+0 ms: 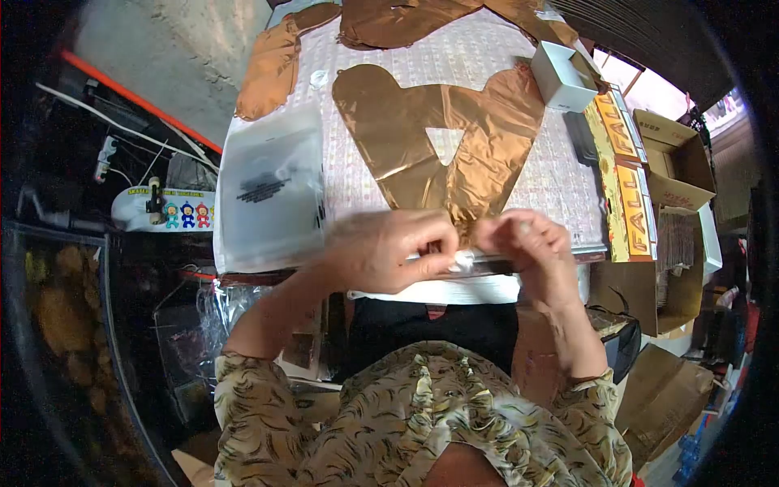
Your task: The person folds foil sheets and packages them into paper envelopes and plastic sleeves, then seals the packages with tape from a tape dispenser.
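Observation:
A copper-coloured foil balloon (389, 122), shaped like a letter A with a triangular hole, lies on the cloth-covered table. Its narrow, wrinkled end points toward me and reaches my hands. My left hand (398, 250) is closed in a pinch beside that end, with a small white bit (462, 261) at its fingertips. What exactly it grips is hidden. Just to the right, my right hand (531, 243) has its fingers curled together and is slightly blurred; anything in them is too small to make out. Left of the balloon lies a stack of clear plastic bags (272, 191) with dark print.
More copper foil balloons (268, 69) lie along the table's far side. A white open box (564, 77) stands at the back right, near a dark object (580, 138) and yellow "FALL" packages (633, 203). Cardboard boxes (673, 162) are on the right. A skateboard deck (166, 209) is at left.

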Demonstrator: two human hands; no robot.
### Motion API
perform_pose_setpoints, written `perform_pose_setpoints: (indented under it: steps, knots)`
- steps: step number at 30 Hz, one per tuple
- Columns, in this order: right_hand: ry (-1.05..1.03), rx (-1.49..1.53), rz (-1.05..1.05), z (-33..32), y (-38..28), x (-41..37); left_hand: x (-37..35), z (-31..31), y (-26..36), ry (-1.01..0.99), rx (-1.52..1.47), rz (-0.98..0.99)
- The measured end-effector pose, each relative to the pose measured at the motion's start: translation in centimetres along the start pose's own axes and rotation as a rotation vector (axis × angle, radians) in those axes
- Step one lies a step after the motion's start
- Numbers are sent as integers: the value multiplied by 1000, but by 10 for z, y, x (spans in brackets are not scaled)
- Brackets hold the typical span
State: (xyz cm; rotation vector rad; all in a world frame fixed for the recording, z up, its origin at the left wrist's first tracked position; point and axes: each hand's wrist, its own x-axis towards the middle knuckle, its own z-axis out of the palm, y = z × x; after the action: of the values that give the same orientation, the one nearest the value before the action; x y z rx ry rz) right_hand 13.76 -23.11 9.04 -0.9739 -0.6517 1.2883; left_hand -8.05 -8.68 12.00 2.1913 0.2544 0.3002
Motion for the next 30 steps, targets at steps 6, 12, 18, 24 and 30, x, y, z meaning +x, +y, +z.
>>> perform_pose_setpoints:
  steps: [6,12,18,24,30]
  knots:
    - [418,-813,-349,-66,-13,-4,28,-104,-86,545,145,-186]
    - [528,-1004,-429,-97,10,-2,78,-213,-181,797,885,-77]
    - [544,-1007,-401,-96,16,0,103,-206,-248,597,1129,-299]
    - [551,-1047,-387,-91,14,0,94,-208,-282,600,851,-410]
    - [543,-1073,-374,-92,12,-3,85,-228,-301,691,529,-398]
